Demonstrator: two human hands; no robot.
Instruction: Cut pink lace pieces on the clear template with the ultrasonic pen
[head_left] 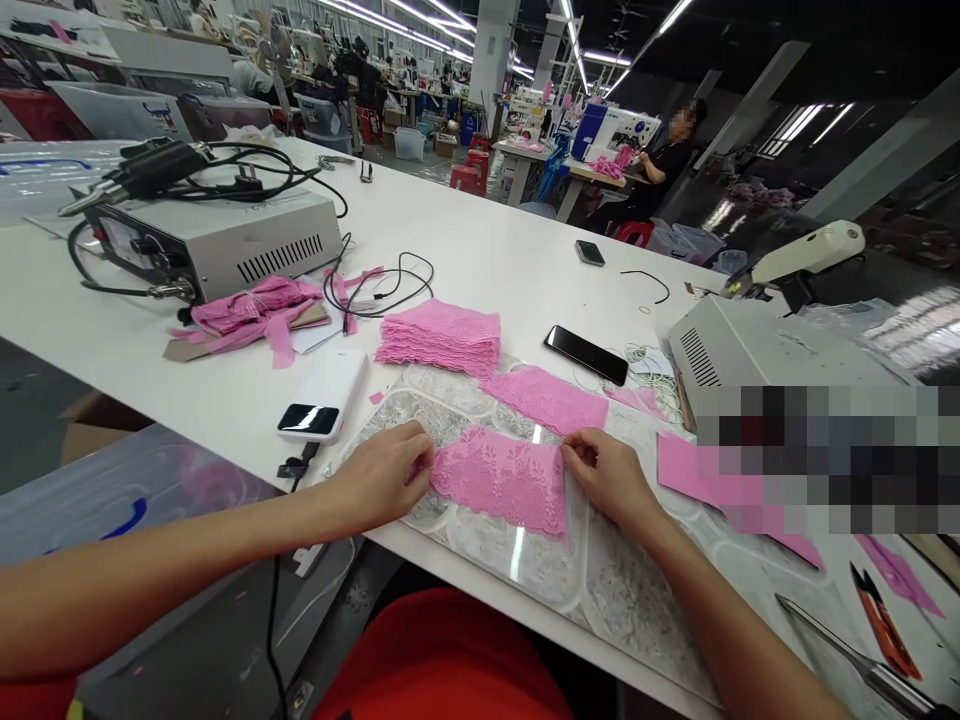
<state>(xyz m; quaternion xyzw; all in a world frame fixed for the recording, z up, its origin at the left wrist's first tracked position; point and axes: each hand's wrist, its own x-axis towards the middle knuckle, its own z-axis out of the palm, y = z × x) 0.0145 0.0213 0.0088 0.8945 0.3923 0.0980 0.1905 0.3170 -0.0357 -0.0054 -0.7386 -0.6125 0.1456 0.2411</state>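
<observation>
A pink lace piece [502, 475] with a scalloped lower edge lies in front of me on a clear, marble-patterned mat [495, 560]. At its left end, my left hand [390, 470] pinches the lace between thumb and curled fingers. The upper right corner is pinched by my right hand [604, 475]. Just beyond it lies a second pink lace piece [551, 397], and behind that a neat stack of pink lace [439, 335].
A black phone [586, 354] lies beyond the lace. To the left are a white power bank [322, 400] and a grey control box [225, 240] with cables. Orange thread snips [885, 625] and a pointed metal tool [847, 650] lie at right. A person [660, 160] sits at a sewing machine.
</observation>
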